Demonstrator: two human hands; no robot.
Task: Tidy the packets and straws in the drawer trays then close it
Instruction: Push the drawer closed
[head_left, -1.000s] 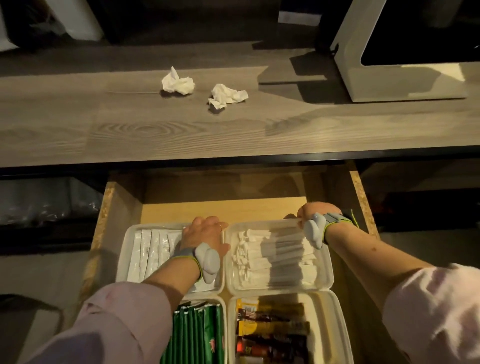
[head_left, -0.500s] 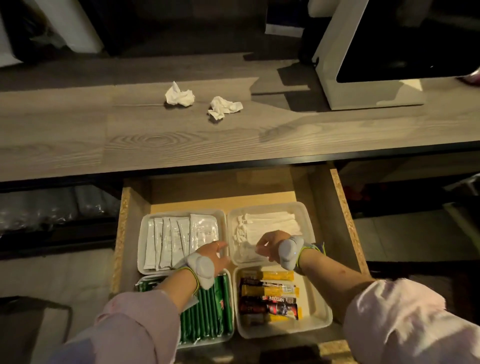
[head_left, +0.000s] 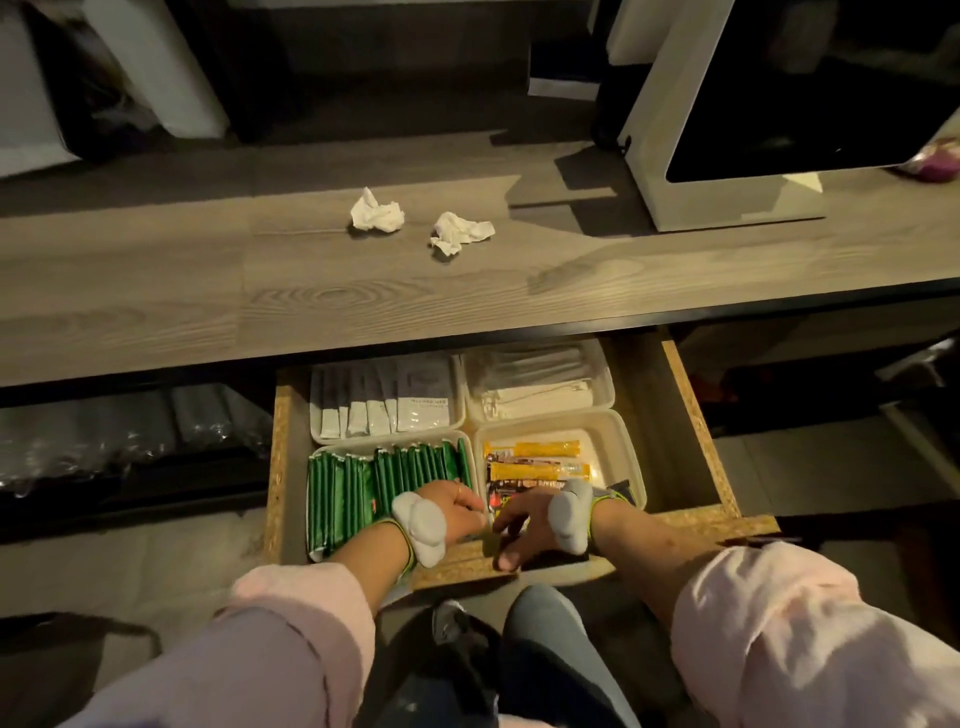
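drawer (head_left: 675, 415): open, back part under the bench (head_left: 208, 301).
green packets (head_left: 363, 483): front-left tray.
straws (head_left: 535, 387): back-right tray.
right grip (head_left: 524, 525): we clasp the drawer's front board.
left grip (head_left: 457, 512): fingers curled beside it; whether it holds anything, we cannot tell.

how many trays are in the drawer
4. Back left, the tray of white packets; back right, the tray of wrapped straws; front left, the tray of green packets; front right, the tray of yellow and dark packets. The countertop overhangs the back, so more could be hidden.
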